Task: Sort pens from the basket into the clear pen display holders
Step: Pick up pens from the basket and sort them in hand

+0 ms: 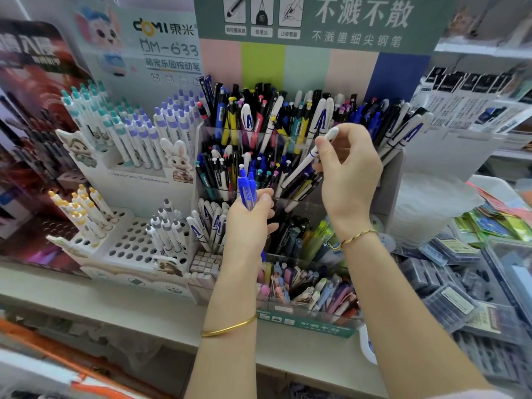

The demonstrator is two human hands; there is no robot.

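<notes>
The left hand [249, 223] is closed around a small bunch of blue click pens [246, 187]. Their barrels are smooth translucent plastic and stand nearly upright, with the push-buttons at the top, in front of the middle tier of the clear tiered display holder [259, 131].

The right hand [348, 174] pinches a white pen [302, 165] near its rounded cap between thumb and fingers [326, 145]. This pen is glossy and cylindrical, with blue print on it. Its long axis slants from the cap at upper right down to lower left, into the middle tier among the packed pens. Its lower tip seems to be already inside a compartment, but the crowd of barrels hides it.

The holder is stepped transparent acrylic with thin flat walls. The upper rows bristle with dark, blue and yellow pens, and the front tier holds pastel pens [316, 286] lying at a tilt. To the left, on the same shelf [115, 300], is a white perforated stand [129, 243] of round holes holding stubby white pens.
</notes>
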